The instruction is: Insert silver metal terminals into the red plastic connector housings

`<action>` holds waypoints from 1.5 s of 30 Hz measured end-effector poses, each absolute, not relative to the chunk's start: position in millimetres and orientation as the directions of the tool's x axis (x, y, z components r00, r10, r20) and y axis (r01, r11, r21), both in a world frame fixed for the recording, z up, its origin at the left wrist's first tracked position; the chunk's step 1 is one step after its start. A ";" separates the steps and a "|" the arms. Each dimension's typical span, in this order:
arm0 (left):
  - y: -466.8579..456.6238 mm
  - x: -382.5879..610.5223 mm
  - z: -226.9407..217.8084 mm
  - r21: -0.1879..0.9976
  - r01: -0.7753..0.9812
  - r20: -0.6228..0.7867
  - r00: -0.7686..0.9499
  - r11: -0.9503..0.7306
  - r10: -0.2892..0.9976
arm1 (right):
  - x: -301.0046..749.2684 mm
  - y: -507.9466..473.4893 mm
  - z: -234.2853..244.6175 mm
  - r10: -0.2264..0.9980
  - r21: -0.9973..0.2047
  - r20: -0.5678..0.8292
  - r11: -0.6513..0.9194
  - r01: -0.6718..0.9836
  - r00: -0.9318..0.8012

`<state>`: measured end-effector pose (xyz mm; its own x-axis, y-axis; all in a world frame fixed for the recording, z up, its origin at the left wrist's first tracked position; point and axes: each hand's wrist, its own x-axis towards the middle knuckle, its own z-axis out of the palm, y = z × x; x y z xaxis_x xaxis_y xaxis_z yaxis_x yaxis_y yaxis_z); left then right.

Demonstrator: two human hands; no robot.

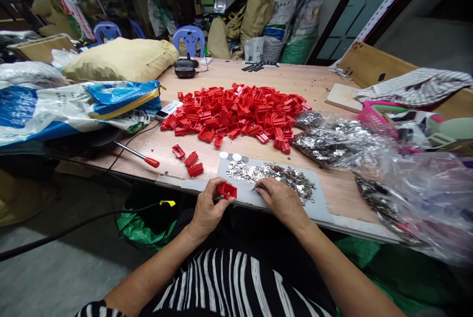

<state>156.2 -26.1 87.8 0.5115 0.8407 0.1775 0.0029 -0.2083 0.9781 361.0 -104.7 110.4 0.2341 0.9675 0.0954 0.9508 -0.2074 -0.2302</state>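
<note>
Mat (pixel 321 205): grey sheet lying flat at the near edge of the tabletop (pixel 303 80).
Left hand (pixel 206 209): at the mat's near left corner, over the tabletop's rim. Its grip is closed, with thumb and fingers wrapped round a red clip.
Clip (pixel 226 190): small red plastic piece held in the left hand's grip, just above the mat's near left corner, its hollow side showing.
Right hand (pixel 283 200): palm down on the mat's near edge, to the right of the clip. Its fingertips are drawn together at the rim of the metal bits; I cannot tell whether the grip has hold of one.
Metal bits (pixel 284 176): shiny, thin pieces spread in a low layer across the middle of the mat, touching the right hand's fingertips.
Discs (pixel 230 155): two white rounds at the mat's far left corner.
Loose clips (pixel 190 160): three red pieces on bare wood just left of the mat.
Heap (pixel 240 112): a broad mound of the same red pieces beyond the mat.
Bags (pixel 332 142): clear plastic bags with more metal pieces, right of and beyond the mat.
Screwdriver (pixel 142 156): red-handled, well left of the mat.
Sack (pixel 74 105): blue and white, far left of the mat.
</note>
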 end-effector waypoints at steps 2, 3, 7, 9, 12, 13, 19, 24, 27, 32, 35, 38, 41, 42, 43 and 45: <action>-26.9 157.2 87.1 0.985 -0.028 0.160 0.492 -0.168 0.856 | 360.2 -104.5 109.6 0.964 -0.225 0.098 -0.219 0.949 0.245; -27.4 157.4 87.0 0.986 -0.040 0.159 0.483 -0.160 0.861 | 359.9 -104.6 109.6 0.963 -0.234 0.110 -0.217 0.948 0.248; -30.3 155.7 88.2 0.975 -0.040 0.212 0.470 -0.220 0.857 | 357.0 -106.1 115.8 0.949 -0.388 0.184 -0.169 0.906 0.256; -32.0 154.4 89.2 0.962 -0.017 0.248 0.464 -0.272 0.850 | 353.2 -107.0 122.5 0.949 -0.509 0.178 -0.139 0.849 0.262; -33.3 154.6 91.0 0.958 -0.003 0.258 0.451 -0.288 0.854 | 343.3 -108.0 132.4 0.953 -0.650 0.162 -0.091 0.754 0.256; -33.1 155.4 91.9 0.966 -0.017 0.238 0.449 -0.258 0.861 | 339.4 -108.2 134.7 0.953 -0.683 0.168 -0.072 0.727 0.252; -27.9 159.2 102.9 0.811 -0.272 -0.182 0.725 0.518 0.665 | 321.5 -106.3 136.2 0.944 -0.763 0.217 0.006 0.646 0.248; -29.6 156.0 105.2 0.549 -0.259 -0.300 0.826 0.794 0.477 | 321.5 -103.8 131.4 0.925 -0.688 0.319 0.077 0.722 0.205; -33.1 156.5 103.2 0.498 -0.248 -0.328 0.833 0.831 0.446 | 323.6 -104.6 129.2 0.924 -0.634 0.354 0.126 0.763 0.141; -35.6 159.0 103.2 0.442 -0.220 -0.363 0.842 0.869 0.398 | 325.8 -107.7 127.9 0.914 -0.604 0.405 0.252 0.756 0.018; -36.6 160.1 104.9 0.452 -0.219 -0.373 0.835 0.865 0.406 | 326.9 -109.2 128.8 0.902 -0.601 0.431 0.313 0.736 -0.032; -39.0 161.0 106.9 0.467 -0.195 -0.388 0.831 0.862 0.398 | 327.5 -110.5 131.0 0.921 -0.617 0.385 0.306 0.725 -0.061; -41.6 161.8 108.1 0.488 -0.182 -0.403 0.820 0.853 0.406 | 327.5 -111.0 133.9 0.944 -0.644 0.319 0.281 0.712 -0.084; -42.1 162.0 108.1 0.498 -0.186 -0.403 0.815 0.847 0.416 | 327.6 -110.9 134.9 0.951 -0.654 0.296 0.268 0.707 -0.087; -42.4 162.2 107.9 0.505 -0.190 -0.402 0.812 0.842 0.424 | 327.9 -110.9 135.9 0.958 -0.666 0.272 0.255 0.701 -0.090; -42.2 162.3 106.9 0.511 -0.197 -0.396 0.810 0.837 0.433 | 329.4 -110.9 137.8 0.969 -0.700 0.223 0.233 0.675 -0.104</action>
<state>162.3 -42.2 106.9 0.8097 0.4326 -0.3965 -0.1972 0.8369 0.5105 329.4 -110.9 137.8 -0.1037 0.9693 0.2229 0.6754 0.2331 -0.6996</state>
